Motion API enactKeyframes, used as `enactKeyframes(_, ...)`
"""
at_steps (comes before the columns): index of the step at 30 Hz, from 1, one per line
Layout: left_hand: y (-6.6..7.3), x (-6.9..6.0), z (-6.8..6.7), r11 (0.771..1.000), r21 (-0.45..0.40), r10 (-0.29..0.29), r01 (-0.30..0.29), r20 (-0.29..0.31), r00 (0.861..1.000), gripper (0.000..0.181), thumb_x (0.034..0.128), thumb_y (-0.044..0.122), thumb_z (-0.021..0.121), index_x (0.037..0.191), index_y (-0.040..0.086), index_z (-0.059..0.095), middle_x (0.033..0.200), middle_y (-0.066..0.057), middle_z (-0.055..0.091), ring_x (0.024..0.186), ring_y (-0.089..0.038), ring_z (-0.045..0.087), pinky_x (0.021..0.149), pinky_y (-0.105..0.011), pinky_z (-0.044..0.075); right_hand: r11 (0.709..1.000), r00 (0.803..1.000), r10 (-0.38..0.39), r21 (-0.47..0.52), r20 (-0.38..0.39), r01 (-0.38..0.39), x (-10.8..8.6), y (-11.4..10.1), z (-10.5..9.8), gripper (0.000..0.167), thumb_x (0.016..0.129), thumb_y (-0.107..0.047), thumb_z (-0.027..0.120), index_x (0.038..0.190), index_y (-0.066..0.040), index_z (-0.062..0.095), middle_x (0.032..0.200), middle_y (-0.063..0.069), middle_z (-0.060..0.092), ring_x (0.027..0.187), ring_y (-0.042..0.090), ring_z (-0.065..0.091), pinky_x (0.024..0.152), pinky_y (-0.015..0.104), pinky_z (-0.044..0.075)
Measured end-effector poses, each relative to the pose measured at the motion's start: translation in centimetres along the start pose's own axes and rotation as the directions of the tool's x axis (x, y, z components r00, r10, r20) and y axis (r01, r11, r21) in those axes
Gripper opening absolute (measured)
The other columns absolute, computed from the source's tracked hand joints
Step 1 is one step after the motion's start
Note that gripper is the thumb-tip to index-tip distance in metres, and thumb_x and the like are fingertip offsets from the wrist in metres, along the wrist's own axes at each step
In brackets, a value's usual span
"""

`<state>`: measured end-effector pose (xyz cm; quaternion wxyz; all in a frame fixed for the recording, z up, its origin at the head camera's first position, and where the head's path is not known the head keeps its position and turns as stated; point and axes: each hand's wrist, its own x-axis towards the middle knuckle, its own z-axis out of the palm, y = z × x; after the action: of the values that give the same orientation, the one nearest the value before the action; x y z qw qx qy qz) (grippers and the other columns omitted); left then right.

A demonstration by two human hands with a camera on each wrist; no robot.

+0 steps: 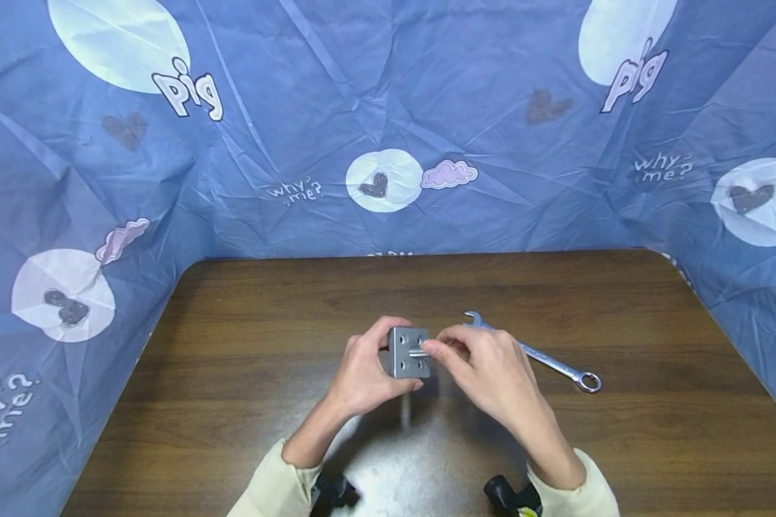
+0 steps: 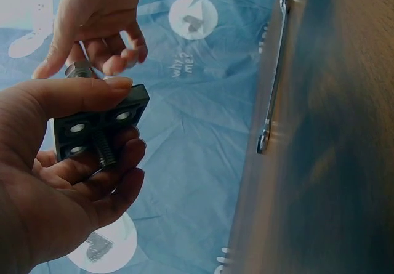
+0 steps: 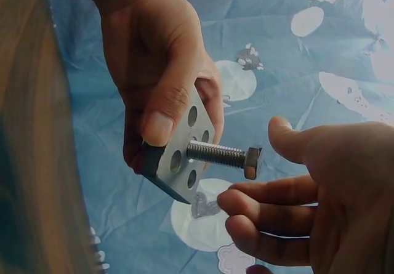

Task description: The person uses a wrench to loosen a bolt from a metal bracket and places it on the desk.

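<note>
My left hand [image 1: 365, 373] grips a square grey metal block [image 1: 401, 353] by its edges, thumb on one side and fingers on the other. The block has several round holes, and a hex-head bolt [image 3: 218, 154] passes through its middle. In the left wrist view the bolt's threaded end [image 2: 104, 149] sticks out of the far face. My right hand [image 3: 332, 194] is beside the bolt head, thumb and fingers apart around it; the right wrist view shows a gap between them and the head.
A combination wrench [image 1: 550, 361] lies on the brown wooden table [image 1: 265, 309], behind and to the right of my right hand. Blue printed cloth [image 1: 284, 129] hangs around the back and sides of the table.
</note>
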<state>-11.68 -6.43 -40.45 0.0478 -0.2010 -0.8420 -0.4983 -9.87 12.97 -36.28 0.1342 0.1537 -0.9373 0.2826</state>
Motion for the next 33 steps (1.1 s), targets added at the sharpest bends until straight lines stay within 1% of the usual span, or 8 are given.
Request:
enactKeyframes(2,0.0,0.01,0.01,1.0,0.003,-0.001,0.001,-0.001,1.0,0.072,0.0545,0.003,0.092,0.12,0.005,0.06,0.091,-0.01,0.079,0.087,-0.024,0.076,0.079,-0.042,0.057,1.0,1.0,0.014,0.0,0.008,-0.014,-0.02,-0.15,-0.05,0.025,0.089,-0.041,0.072,0.09,-0.017,0.078,0.064,-0.01,0.064,0.057,0.002,0.047,0.053,0.022,0.037)
enactKeyframes(4,-0.01,0.01,0.01,1.0,0.008,-0.001,0.001,0.002,1.0,0.073,0.0546,0.003,0.092,0.12,0.006,0.06,0.092,-0.01,0.079,0.087,-0.024,0.076,0.08,-0.039,0.056,1.0,1.0,0.005,0.004,0.001,-0.005,-0.06,-0.2,-0.02,0.024,0.088,-0.038,0.074,0.087,-0.015,0.079,0.062,-0.01,0.063,0.055,0.002,0.045,0.052,0.021,0.035)
enactKeyframes(7,-0.02,-0.03,0.0,1.0,0.017,-0.002,0.002,0.005,1.0,0.073,0.0549,0.004,0.092,0.12,0.007,0.06,0.094,-0.011,0.079,0.088,-0.025,0.076,0.081,-0.041,0.057,1.0,1.0,-0.019,0.007,-0.006,0.019,-0.09,-0.22,-0.01,0.02,0.087,-0.035,0.076,0.086,-0.015,0.079,0.06,-0.01,0.061,0.055,0.001,0.043,0.052,0.02,0.035)
enactKeyframes(12,-0.05,-0.05,0.05,1.0,0.02,-0.007,0.007,0.005,1.0,0.072,0.0549,0.004,0.092,0.12,0.008,0.06,0.095,-0.011,0.079,0.09,-0.025,0.076,0.082,-0.041,0.057,0.995,0.995,-0.097,0.011,-0.013,0.097,-0.07,-0.07,-0.02,0.014,0.084,-0.029,0.078,0.085,-0.015,0.077,0.063,-0.011,0.062,0.058,-0.001,0.047,0.056,0.021,0.04)
enactKeyframes(17,-0.04,-0.02,0.06,1.0,0.008,-0.002,0.002,0.002,1.0,0.072,0.0546,0.003,0.092,0.12,0.007,0.06,0.096,-0.012,0.079,0.09,-0.027,0.076,0.083,-0.049,0.056,0.982,0.983,-0.179,0.062,-0.025,0.181,-0.01,0.22,0.0,0.015,0.082,-0.023,0.081,0.091,-0.011,0.078,0.071,-0.006,0.07,0.062,0.003,0.057,0.061,0.022,0.046)
enactKeyframes(24,-0.08,0.02,0.05,1.0,0.017,0.013,-0.013,0.008,1.0,0.072,0.055,0.004,0.091,0.12,0.004,0.06,0.096,-0.012,0.079,0.09,-0.027,0.076,0.082,-0.049,0.057,0.955,0.955,-0.287,0.063,-0.074,0.291,-0.09,0.47,0.06,0.02,0.075,-0.012,0.084,0.094,-0.011,0.079,0.087,-0.001,0.077,0.078,0.011,0.07,0.082,0.04,0.053)
enactKeyframes(28,-0.11,0.02,0.05,1.0,0.025,0.018,-0.018,0.006,1.0,0.072,0.055,0.005,0.092,0.12,0.007,0.06,0.095,-0.011,0.079,0.089,-0.026,0.076,0.083,-0.048,0.057,0.951,0.949,-0.302,0.048,-0.085,0.307,-0.13,0.41,0.03,0.02,0.072,-0.01,0.085,0.091,-0.013,0.079,0.088,-0.001,0.077,0.085,0.015,0.072,0.094,0.047,0.052)
enactKeyframes(33,-0.09,0.02,0.05,0.999,0.027,0.017,-0.017,0.003,1.0,0.072,0.0548,0.006,0.092,0.119,0.008,0.06,0.094,-0.01,0.079,0.089,-0.025,0.076,0.082,-0.045,0.056,0.947,0.943,-0.311,0.049,-0.118,0.318,-0.06,0.32,0.2,0.021,0.068,-0.005,0.083,0.088,-0.013,0.079,0.088,-0.001,0.076,0.086,0.016,0.072,0.099,0.049,0.05)
